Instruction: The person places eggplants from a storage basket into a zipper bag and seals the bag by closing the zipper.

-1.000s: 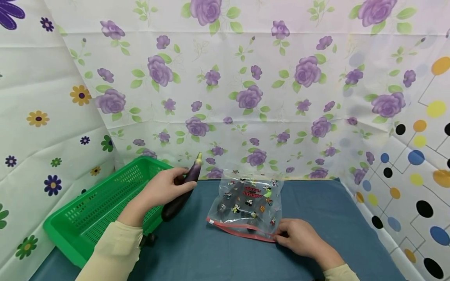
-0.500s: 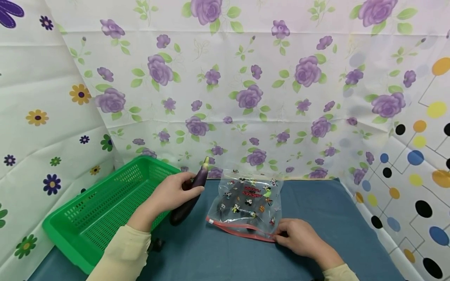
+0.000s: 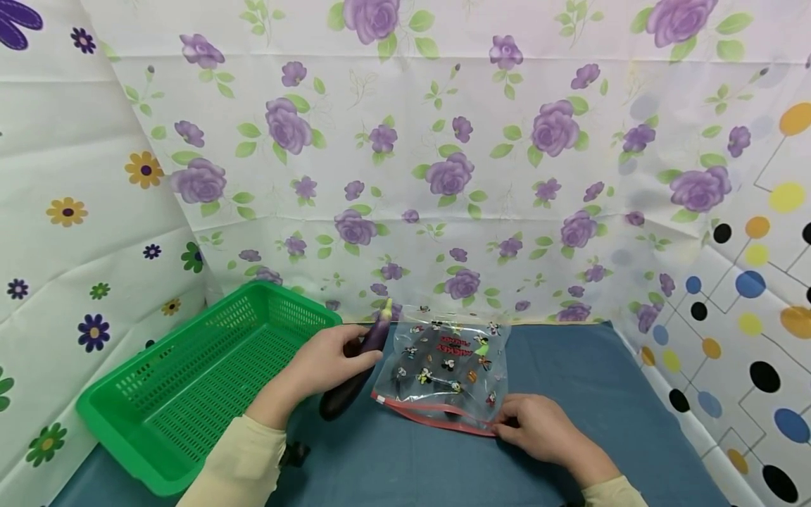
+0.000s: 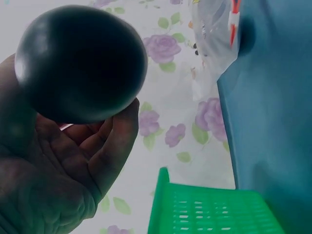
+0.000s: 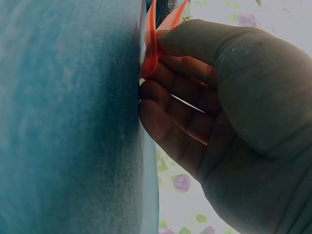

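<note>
Head view, item list. Left hand point(image 3: 329, 362): fingers curled round a dark purple, long, glossy eggplant point(image 3: 355, 377), gripped about its middle. Eggplant: tilted, pale green stem end raised toward the back wall, rounded dark end low and near the worktop point(image 3: 570, 366), which is covered in blue-grey cloth. Eggplant position: between a green perforated plastic basket point(image 3: 190, 387) on the left and a clear plastic zip bag printed with small cartoon figures point(image 3: 443, 366) on the right; its stem end sits just beside the bag's upper left corner.

Right hand point(image 3: 538, 426): resting on the worktop at the bag's near right corner, fingertips pinching the red zip strip point(image 3: 431, 412) along the bag's near edge.

Left wrist view: eggplant's rounded dark end point(image 4: 80, 63) fills the upper left, cradled by the curled fingers point(image 4: 114, 141); basket rim point(image 4: 209, 204) below, bag point(image 4: 214, 34) at the top.

Right wrist view: thumb and fingers point(image 5: 185, 73) closed on the red strip point(image 5: 151, 44), its two lips slightly parted, against the blue-grey cloth point(image 5: 63, 122).

Surround: floral-print sheets point(image 3: 443, 141) hung behind and at both sides.
</note>
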A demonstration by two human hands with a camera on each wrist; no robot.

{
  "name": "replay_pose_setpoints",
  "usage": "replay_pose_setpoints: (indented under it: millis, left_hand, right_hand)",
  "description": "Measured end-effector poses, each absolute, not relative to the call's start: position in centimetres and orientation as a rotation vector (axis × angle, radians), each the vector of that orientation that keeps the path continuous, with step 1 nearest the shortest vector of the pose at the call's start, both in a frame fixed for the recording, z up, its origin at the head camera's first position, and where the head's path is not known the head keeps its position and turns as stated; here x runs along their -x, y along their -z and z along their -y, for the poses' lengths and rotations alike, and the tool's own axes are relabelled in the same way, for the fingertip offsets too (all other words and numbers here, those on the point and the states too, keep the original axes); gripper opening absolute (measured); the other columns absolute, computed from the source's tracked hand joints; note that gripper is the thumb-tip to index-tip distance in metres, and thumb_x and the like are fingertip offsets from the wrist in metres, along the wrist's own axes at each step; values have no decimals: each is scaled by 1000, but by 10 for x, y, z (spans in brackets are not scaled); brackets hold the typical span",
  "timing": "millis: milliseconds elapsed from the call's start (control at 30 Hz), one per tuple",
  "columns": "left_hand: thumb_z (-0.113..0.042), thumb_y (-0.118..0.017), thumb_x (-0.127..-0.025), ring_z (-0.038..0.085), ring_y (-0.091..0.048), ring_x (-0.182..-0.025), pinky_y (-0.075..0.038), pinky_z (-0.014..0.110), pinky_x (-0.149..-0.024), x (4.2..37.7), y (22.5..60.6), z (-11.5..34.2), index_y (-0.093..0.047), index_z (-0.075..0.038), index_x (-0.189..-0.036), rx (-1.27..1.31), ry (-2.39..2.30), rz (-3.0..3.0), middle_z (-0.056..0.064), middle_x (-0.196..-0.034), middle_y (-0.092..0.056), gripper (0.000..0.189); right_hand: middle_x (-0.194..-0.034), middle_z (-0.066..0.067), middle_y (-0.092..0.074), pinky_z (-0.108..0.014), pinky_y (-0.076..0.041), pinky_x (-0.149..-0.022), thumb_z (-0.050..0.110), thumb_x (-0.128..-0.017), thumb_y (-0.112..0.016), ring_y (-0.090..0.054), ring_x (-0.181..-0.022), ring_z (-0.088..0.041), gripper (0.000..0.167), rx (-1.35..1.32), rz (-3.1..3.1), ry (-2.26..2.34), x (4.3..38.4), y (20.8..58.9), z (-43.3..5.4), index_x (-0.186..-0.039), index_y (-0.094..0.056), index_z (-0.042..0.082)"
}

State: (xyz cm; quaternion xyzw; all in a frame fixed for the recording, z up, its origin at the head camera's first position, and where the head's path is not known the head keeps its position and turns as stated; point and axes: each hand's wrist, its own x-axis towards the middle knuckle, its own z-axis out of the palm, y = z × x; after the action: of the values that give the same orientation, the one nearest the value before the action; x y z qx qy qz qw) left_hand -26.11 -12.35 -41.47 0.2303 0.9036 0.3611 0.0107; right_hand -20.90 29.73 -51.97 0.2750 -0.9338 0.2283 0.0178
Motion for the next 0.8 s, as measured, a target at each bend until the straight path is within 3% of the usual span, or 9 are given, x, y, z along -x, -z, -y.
replay_pose_setpoints:
  millis: [233,800]
  left_hand:
    - [-46,-77,-105,13,-67,-73,-56,40,-72,260,426,115,-76,-20,-128,-757,-1112,-2784,-8,-91,-71,34]
    - [-53,-77,-103,9,-64,-78,-54,38,-71,253,441,96,-75,-14,-136,-803,-1012,-2753,-8,-100,-70,51]
  right_hand:
    - [-88,26,-62,-29,-50,-65,24,-101,-84,-56,-72,6,15,-862,2894,-714,209,520,-297,-91,-84,35]
    - [-89,26,-63,-28,-50,-65,23,-101,-84,-56,-73,7,15,-854,2892,-694,211,522,-298,-90,-84,34]
